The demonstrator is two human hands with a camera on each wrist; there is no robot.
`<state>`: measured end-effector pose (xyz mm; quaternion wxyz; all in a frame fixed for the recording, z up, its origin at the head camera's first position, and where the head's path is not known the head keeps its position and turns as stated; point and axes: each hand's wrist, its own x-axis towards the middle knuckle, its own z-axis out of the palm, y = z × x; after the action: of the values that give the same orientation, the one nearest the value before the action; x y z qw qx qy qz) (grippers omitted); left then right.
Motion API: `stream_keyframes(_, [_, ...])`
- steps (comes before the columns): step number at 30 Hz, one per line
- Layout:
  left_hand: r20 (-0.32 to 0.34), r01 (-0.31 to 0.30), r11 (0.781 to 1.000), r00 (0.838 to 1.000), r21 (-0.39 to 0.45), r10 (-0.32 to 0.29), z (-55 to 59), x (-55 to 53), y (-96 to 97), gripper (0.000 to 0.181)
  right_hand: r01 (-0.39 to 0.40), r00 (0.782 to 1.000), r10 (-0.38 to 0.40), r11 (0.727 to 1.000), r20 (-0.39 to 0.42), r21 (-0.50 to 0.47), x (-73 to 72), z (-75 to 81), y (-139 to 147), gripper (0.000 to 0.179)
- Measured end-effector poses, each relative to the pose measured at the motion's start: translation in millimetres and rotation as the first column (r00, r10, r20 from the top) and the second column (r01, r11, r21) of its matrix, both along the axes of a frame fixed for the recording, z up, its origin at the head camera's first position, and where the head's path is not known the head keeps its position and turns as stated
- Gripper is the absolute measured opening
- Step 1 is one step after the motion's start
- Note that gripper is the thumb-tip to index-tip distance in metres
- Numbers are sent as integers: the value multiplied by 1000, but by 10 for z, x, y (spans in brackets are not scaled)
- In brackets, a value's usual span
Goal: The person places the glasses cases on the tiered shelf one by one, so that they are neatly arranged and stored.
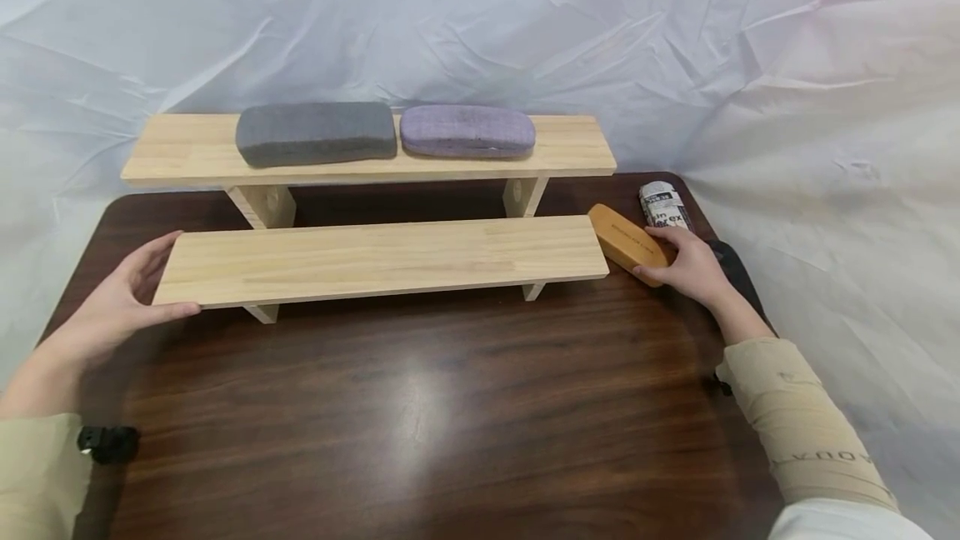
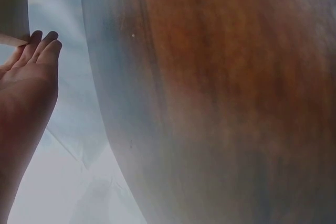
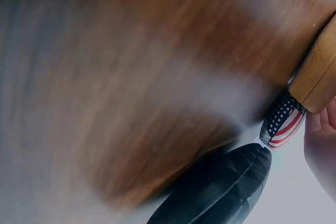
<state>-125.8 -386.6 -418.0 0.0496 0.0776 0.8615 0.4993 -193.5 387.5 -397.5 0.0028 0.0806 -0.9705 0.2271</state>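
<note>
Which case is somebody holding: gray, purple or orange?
The orange case, beside the lower shelf: the right hand grips it. The gray case and purple case sit untouched on the upper shelf.

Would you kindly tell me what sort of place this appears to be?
Possibly a makeshift indoor recording or display setup: creased white sheeting hangs behind a dark wood-grain table, where pale wooden shelves stand in two tiers. The wider room isn't visible.

"in", "ex" on printed case (image 1: 663, 203), unclear lettering on orange case (image 1: 624, 238), sleeve (image 1: 806, 427)
</note>
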Motion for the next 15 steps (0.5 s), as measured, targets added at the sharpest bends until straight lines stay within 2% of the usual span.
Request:
stream_keyframes(7, [0, 8, 1000, 1000, -4, -8, -3, 0, 28, 104, 55, 998, -55, 998, -6, -24, 53, 14, -29, 73])
stream_keyframes(15, [3, 8, 1000, 1000, -4, -8, 17, -34, 48, 104, 83, 996, -83, 996, -19, -19, 52, 154, -54, 71])
